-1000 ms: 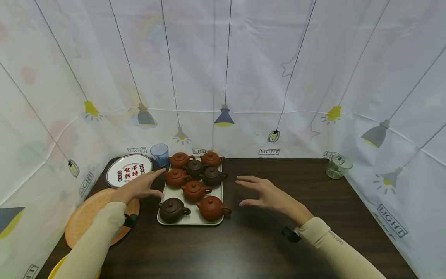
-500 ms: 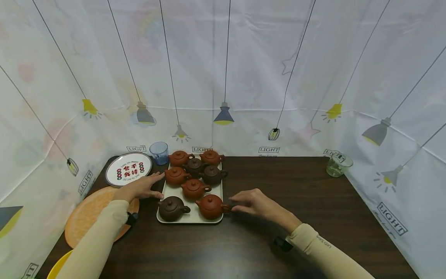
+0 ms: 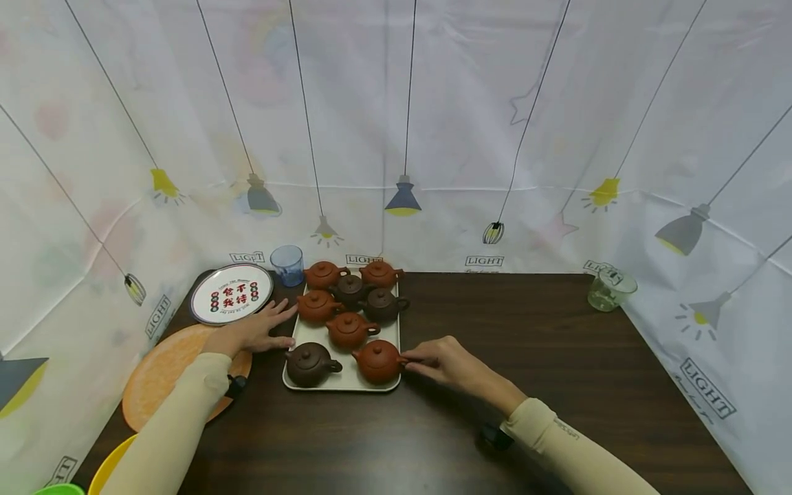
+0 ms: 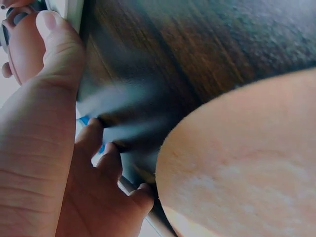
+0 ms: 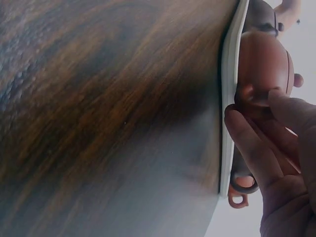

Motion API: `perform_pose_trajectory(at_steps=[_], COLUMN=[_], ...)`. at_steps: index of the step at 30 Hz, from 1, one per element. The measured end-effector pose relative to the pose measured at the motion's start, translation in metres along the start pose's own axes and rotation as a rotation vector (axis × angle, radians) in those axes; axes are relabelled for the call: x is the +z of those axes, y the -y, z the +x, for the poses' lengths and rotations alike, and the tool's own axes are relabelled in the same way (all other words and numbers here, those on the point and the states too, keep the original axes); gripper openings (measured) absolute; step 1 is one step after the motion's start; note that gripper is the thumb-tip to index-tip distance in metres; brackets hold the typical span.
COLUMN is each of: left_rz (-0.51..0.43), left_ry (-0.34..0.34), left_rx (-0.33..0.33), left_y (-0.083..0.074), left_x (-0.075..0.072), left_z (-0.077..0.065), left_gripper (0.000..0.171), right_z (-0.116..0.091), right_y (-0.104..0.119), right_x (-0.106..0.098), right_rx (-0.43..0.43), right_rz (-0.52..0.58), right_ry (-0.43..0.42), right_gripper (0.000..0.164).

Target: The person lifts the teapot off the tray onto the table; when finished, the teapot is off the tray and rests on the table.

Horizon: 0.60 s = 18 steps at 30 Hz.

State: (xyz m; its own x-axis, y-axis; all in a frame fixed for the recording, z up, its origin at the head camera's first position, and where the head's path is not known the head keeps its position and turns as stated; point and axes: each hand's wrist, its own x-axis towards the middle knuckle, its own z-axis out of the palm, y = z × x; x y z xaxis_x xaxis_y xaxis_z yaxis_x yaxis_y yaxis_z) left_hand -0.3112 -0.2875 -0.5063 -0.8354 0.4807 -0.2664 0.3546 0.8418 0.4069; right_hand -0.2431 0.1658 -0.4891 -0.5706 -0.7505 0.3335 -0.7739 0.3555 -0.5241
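A white tray (image 3: 348, 380) holds several small clay teapots in reddish brown and dark brown. My right hand (image 3: 454, 364) pinches the handle of the front right reddish-brown teapot (image 3: 377, 362), which sits on the tray; thumb and fingertips show around the handle in the right wrist view. At the tray's left side, my left hand (image 3: 254, 331) lies with fingers spread. Its thumb (image 4: 61, 42) touches or nearly touches the tray rim, close to a reddish teapot (image 4: 27, 54) in the left wrist view. A dark teapot (image 3: 307, 366) sits at the front left corner.
A round orange board (image 3: 163, 364) lies under the left forearm, with a white printed plate (image 3: 216, 295) behind it. A blue glass (image 3: 287, 267) stands behind the tray. At the far right is a greenish glass (image 3: 609, 289). Yellow and green rims show at lower left.
My right hand has come down and left from the air beside the tray and now pinches the front right teapot's handle. My left hand has stayed near the tray's left edge.
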Motion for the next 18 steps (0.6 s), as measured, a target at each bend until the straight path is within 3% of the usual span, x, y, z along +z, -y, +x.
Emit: perform_pose_trajectory(at_steps=[5, 10, 14, 18], left_rz=[0.010, -0.015, -0.022, -0.018], left_ry=[-0.035, -0.042, -0.044, -0.039], left_rx=[0.008, 0.020, 0.038, 0.026], left_y=[0.030, 0.032, 0.031, 0.033], left_x=[0.016, 0.016, 0.016, 0.017], left_z=[0.014, 0.013, 0.013, 0.015], left_gripper=[0.108, 0.105, 0.100, 0.102], right_z=[0.002, 0.004, 0.005, 0.004], right_y=[0.003, 0.004, 0.003, 0.002], right_x=[0.002, 0.006, 0.010, 0.010], right_rx=[0.035, 0.018, -0.028, -0.018], right_rz=[-0.012, -0.063, -0.152, -0.198], right_ry=[0.002, -0.027, -0.101, -0.185], right_gripper=[0.026, 0.021, 0.013, 0.011])
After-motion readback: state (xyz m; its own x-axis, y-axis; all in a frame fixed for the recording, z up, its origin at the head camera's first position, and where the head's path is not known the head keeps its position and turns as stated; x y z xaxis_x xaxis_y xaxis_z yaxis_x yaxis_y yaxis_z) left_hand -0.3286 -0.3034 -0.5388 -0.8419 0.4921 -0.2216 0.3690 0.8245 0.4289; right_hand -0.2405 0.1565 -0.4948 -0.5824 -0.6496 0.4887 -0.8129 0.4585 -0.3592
